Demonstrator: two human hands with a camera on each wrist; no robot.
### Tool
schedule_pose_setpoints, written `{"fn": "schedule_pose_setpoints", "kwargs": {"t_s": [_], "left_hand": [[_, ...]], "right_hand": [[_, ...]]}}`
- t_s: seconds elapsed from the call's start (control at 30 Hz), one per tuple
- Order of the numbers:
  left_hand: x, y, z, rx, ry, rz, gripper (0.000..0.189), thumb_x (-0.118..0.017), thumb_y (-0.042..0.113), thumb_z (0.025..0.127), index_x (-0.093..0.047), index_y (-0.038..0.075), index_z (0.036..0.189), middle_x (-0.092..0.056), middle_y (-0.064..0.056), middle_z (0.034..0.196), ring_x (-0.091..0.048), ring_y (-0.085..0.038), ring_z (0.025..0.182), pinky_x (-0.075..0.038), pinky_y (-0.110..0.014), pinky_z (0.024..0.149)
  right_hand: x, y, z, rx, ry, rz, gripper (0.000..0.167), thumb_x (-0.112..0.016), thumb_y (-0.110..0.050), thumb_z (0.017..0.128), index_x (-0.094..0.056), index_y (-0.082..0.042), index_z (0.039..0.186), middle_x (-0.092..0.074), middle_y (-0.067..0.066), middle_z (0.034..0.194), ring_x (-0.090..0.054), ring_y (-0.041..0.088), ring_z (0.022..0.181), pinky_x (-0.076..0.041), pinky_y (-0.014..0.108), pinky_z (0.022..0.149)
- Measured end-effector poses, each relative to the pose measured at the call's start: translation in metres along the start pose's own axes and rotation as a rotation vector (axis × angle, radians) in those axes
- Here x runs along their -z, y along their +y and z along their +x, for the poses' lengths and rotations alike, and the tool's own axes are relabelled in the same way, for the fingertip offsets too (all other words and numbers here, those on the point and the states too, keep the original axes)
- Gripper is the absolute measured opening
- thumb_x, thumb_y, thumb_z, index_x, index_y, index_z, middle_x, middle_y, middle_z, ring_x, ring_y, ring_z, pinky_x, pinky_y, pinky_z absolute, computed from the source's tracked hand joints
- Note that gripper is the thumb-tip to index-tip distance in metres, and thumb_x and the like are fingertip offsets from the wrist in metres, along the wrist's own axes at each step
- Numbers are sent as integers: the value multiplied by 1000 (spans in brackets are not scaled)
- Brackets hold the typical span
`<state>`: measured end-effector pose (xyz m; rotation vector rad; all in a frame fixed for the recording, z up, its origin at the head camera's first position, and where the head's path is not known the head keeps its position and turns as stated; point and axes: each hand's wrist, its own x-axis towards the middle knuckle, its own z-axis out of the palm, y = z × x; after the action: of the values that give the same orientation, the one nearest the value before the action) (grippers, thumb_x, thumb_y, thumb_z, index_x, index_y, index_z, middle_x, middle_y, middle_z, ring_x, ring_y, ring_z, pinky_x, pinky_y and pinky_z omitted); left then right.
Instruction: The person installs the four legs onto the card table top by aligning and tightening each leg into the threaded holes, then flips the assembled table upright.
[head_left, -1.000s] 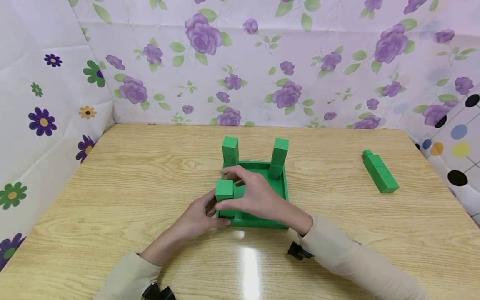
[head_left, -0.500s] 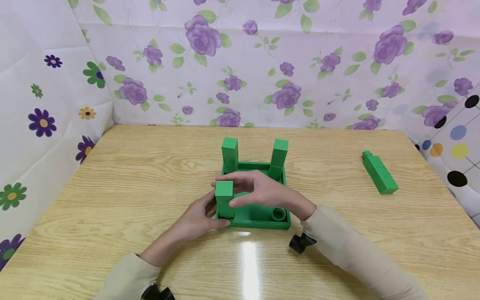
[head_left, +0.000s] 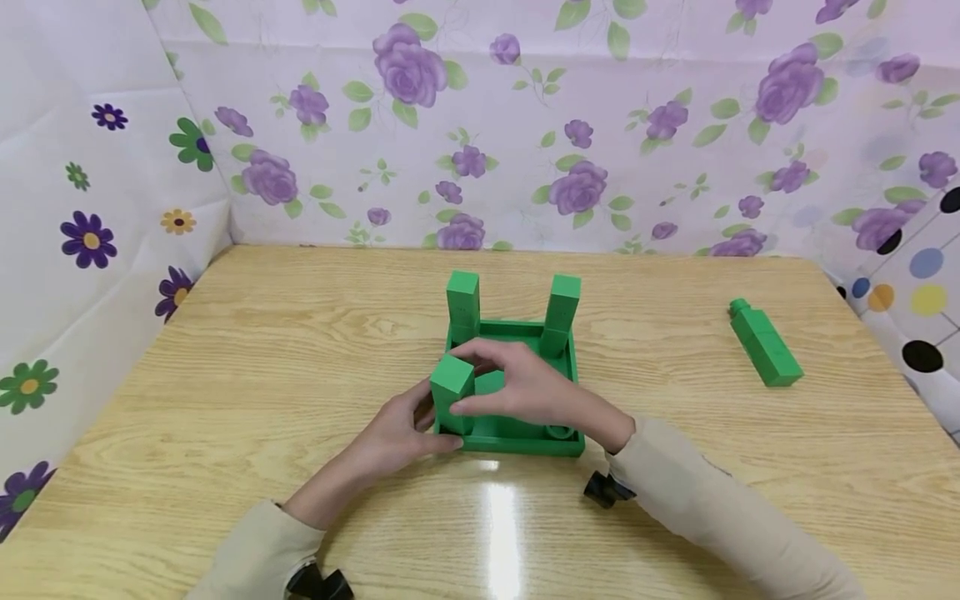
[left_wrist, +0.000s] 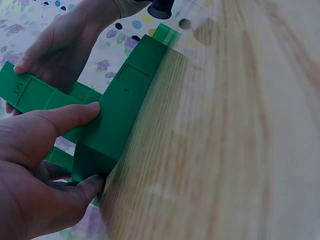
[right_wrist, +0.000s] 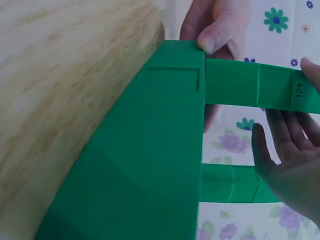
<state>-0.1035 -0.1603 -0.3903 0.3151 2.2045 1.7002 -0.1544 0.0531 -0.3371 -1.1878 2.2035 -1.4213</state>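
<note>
A shallow green square tray (head_left: 517, 447) with a raised rim lies on the wooden table. At its front left corner stands a square green post (head_left: 453, 377), turned slightly relative to the rim. My right hand (head_left: 528, 385) pinches this post near its top, thumb on the near side and fingers behind. Around the same corner, my left hand (head_left: 396, 429) grips the tray, also seen in the left wrist view with its fingers at the tray's edge (left_wrist: 117, 115). The right wrist view shows the post (right_wrist: 232, 82) marked 124 meeting the tray corner beside the left thumb.
Two more green posts stand at the back left corner (head_left: 463, 304) and back right corner (head_left: 562, 304). A round socket (head_left: 559, 432) shows at the front right. Farther right, a loose post (head_left: 765, 346) with a round threaded-looking end lies on the table (head_left: 660, 333).
My right hand drew back from the post's top, loosened its fingers, then took hold again. The post has turned about its upright axis. My left hand stays at the corner.
</note>
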Motion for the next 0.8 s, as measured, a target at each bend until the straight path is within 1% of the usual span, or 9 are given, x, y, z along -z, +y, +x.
{"fn": "schedule_pose_setpoints", "kwargs": {"t_s": [0.17,0.23,0.3,0.5,0.67,0.8], "left_hand": [[1,1,0,-5,-4,-11,87,-77,6,82,-27,10,153,-33,-8,152,-32,-24,138,-39,-33,106],[0,2,0,-8,-5,-15,87,-77,6,82,-27,9,153,-33,-9,152,-33,-24,138,-39,-33,105],[0,2,-1,-7,-4,-17,88,-77,5,82,-26,9,153,-33,-9,152,-33,-25,138,-40,-32,105],[0,2,-1,8,-1,-29,90,-77,5,81,-23,10,154,-31,-9,153,-33,-24,138,-41,-32,104],[0,2,-1,17,-3,-30,92,-77,6,81,-22,12,154,-29,-8,154,-32,-22,138,-40,-31,105],[0,2,-1,13,-6,-26,92,-77,6,82,-21,12,155,-28,-7,155,-31,-21,139,-39,-31,106]], "right_hand": [[-4,-3,-1,26,70,-48,45,-82,-18,79,-62,-8,118,-65,-6,103,-61,8,98,-49,29,92],[-6,-4,-1,41,94,-69,45,-83,-18,78,-62,-7,116,-65,-5,100,-61,8,95,-50,28,90],[-9,-5,-1,58,118,-88,44,-84,-17,77,-63,-5,115,-66,-4,98,-62,8,92,-52,30,88],[-16,-7,-3,63,196,-130,43,-85,-16,75,-64,-4,111,-67,-1,96,-63,10,90,-54,36,85],[-23,-8,-4,71,261,-164,43,-87,-16,73,-64,-4,107,-67,0,95,-64,11,90,-55,33,83],[-26,-10,-3,71,304,-191,41,-88,-18,72,-63,-6,103,-67,-1,92,-64,11,87,-55,29,79]]}}
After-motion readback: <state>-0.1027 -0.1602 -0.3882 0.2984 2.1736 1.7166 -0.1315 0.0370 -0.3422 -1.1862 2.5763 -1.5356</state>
